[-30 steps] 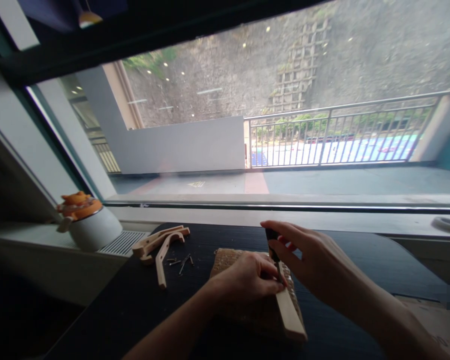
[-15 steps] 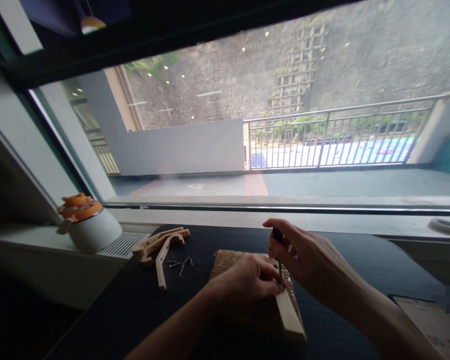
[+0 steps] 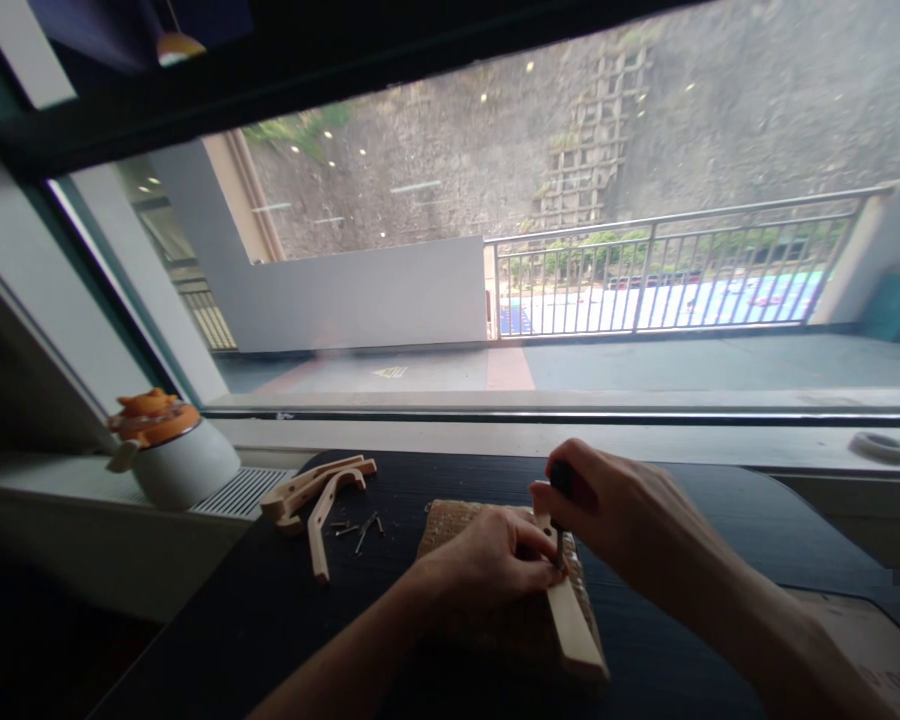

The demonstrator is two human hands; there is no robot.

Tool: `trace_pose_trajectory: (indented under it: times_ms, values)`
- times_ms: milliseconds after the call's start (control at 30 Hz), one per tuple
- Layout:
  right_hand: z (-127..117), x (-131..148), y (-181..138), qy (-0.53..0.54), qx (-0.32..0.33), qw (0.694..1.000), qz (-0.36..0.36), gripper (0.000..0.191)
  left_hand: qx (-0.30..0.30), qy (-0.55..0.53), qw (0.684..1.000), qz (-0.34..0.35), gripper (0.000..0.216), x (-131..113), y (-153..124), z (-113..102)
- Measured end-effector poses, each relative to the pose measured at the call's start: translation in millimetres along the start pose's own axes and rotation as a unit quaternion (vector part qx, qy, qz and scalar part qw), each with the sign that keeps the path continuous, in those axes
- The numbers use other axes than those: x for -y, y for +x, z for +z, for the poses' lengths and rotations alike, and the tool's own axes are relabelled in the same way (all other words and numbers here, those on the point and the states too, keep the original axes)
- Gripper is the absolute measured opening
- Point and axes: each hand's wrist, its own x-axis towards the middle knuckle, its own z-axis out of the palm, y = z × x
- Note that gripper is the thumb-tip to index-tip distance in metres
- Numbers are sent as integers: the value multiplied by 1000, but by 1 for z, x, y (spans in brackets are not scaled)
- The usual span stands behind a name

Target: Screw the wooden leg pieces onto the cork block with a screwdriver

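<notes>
My right hand (image 3: 596, 505) is wrapped round the dark handle of a screwdriver (image 3: 561, 480), whose shaft points down at a pale wooden piece (image 3: 574, 625). My left hand (image 3: 491, 555) presses on that piece, thumb and fingers closed together beside the screwdriver tip; whether a screw sits between them is hidden. The wooden piece lies lengthwise along the right side of a bubble-wrapped brown block (image 3: 450, 518) on the black table. A hole shows in the wood near my right hand.
Left on the table are curved wooden parts (image 3: 319, 525) and several loose screws (image 3: 358, 530). A white pot with an orange lid (image 3: 176, 460) stands on the sill. A roll of tape (image 3: 879, 447) lies on the right sill. A dark-edged flat device (image 3: 847, 640) is at lower right.
My right hand has turned about the screwdriver handle, its raised forefinger now curled in round the top. My left hand and the wooden piece stay in place. The view has shifted slightly.
</notes>
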Motion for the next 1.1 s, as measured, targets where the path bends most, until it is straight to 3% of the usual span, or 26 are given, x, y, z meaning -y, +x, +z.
trace_pose_trajectory:
  times_ms: [200,367,700,1100]
  values:
    - [-1,2,-3,56,-4,998,-33,26,1,-27,1000,1,20,0,0,2]
    - [1,-3,-5,106,-9,994,-36,19,-5,-13,1000,9,19,-2,0,0]
    - [1,-6,3,32,-10,999,18,20,-4,-9,1000,29,22,1,0,0]
    - [-4,-8,-4,105,-12,994,-28,12,-2,-9,1000,11,19,-3,0,-1]
